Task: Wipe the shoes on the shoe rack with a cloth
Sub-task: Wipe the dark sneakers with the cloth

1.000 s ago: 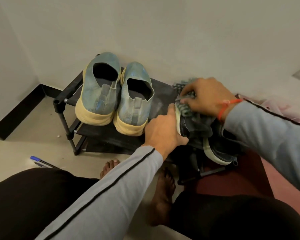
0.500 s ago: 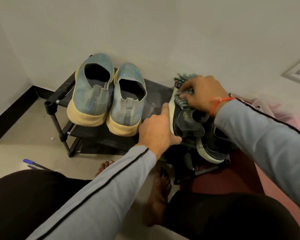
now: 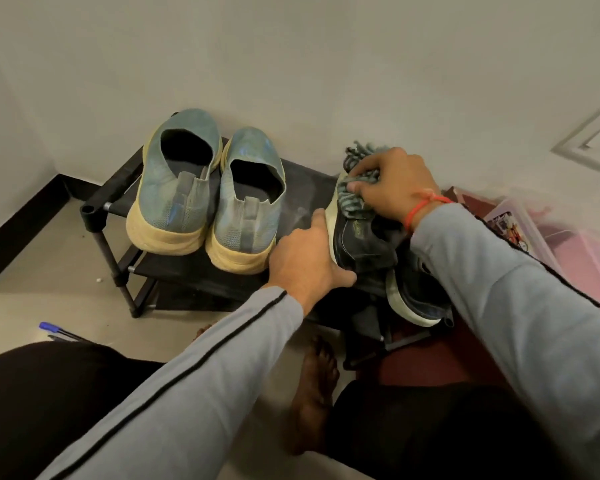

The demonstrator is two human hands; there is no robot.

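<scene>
Shoes sit in two pairs on the top shelf of a low black shoe rack (image 3: 302, 183) against a pale wall. The black shoe (image 3: 361, 242) under work lies tipped on its side at the rack's right end, its cream sole edge turned to the left and faint lettering showing near the heel; its upper looks dull and dusty. A second dark shoe (image 3: 416, 299) lies partly beneath it, nearer the person, its pale sole rim showing.

The right hand (image 3: 392, 188) clamps a bunched grey-green fringed cloth (image 3: 352, 199) against the toe end of the black shoe, fingers curled round the fabric, a red thread at the wrist. The left hand (image 3: 309, 261) steadies the same shoe, thumb hooked round its heel and fingers laid along the sole.

At the rack's left end the blue shoes (image 3: 208, 199) stand upright, heels toward the person, with thick yellowed soles and worn knit uppers. A blue-capped pen (image 3: 54, 330) lies on the floor near the left knee.
</scene>
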